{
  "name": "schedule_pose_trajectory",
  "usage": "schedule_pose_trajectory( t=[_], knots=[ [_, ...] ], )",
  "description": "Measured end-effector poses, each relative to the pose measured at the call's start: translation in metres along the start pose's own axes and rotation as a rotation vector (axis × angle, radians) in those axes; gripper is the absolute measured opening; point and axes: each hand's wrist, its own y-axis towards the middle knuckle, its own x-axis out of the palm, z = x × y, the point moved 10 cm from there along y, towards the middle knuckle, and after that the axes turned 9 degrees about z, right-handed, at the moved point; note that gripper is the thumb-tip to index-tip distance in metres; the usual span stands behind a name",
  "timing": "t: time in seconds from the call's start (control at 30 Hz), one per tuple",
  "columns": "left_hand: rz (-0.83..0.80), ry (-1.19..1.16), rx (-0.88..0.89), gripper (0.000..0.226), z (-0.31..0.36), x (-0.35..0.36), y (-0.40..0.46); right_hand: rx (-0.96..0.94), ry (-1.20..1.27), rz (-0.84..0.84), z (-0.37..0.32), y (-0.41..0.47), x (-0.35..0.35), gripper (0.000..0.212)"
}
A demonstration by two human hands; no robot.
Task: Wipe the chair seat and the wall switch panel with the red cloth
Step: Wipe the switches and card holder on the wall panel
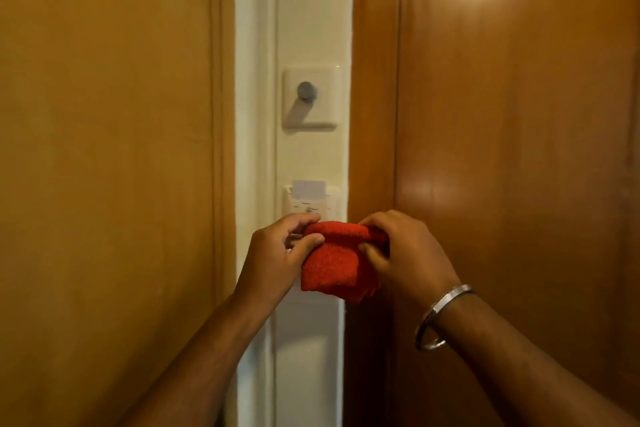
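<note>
1. Red cloth point(337, 263) bunched between both hands, held up in front of the narrow white wall strip point(311, 28), covering the lower part of the card-slot switch panel point(306, 203). Folded into a pad, likely so a firm flat face meets the plate.
2. Left hand point(277, 253) closed on the cloth's left edge, thumb on front and fingers curled behind; fingertips look very near the panel, contact not clear.
3. Right hand point(405, 246) clamped on the top right fold, thumb pressing the front; seems to be tightening or refolding the wad rather than wiping.
4. Metal bangle point(440, 315) hangs loose on the right wrist, clear of the wall.
5. White card point(309, 188) stands in the panel's slot, just above the cloth; a rough upward wipe could knock it out.
6. Upper plate with grey knob point(306, 90) sits well above, untouched by either hand.
7. Wooden panels point(104, 149) flank the strip on both sides, so little side room for strokes.
8. Chair seat not in view; judged stage: the switch panel part of the task.
</note>
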Motion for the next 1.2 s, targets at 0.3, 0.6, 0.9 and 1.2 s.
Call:
schedule_pose_trajectory(
  t=[0.3, 0.6, 0.9, 1.2],
  knots=[
    [0.433, 0.396, 0.245, 0.038, -0.008, -0.026, 0.014, -0.129, -0.107, 0.33, -0.044, 0.044, 0.025, 0.034],
    [0.22, 0.625, 0.474, 0.084, -0.084, 0.008, -0.01, -0.804, -0.396, 0.232, -0.05, 0.005, 0.089, 0.053],
    [0.18, 0.708, 0.473, 0.107, -0.102, 0.018, -0.007, -0.844, -0.587, 0.088, -0.068, 0.021, 0.098, 0.063],
    [0.157, 0.675, 0.45, 0.107, -0.1, 0.015, -0.007, -0.861, -0.667, -0.034, -0.089, 0.03, 0.102, 0.062]
  ],
)
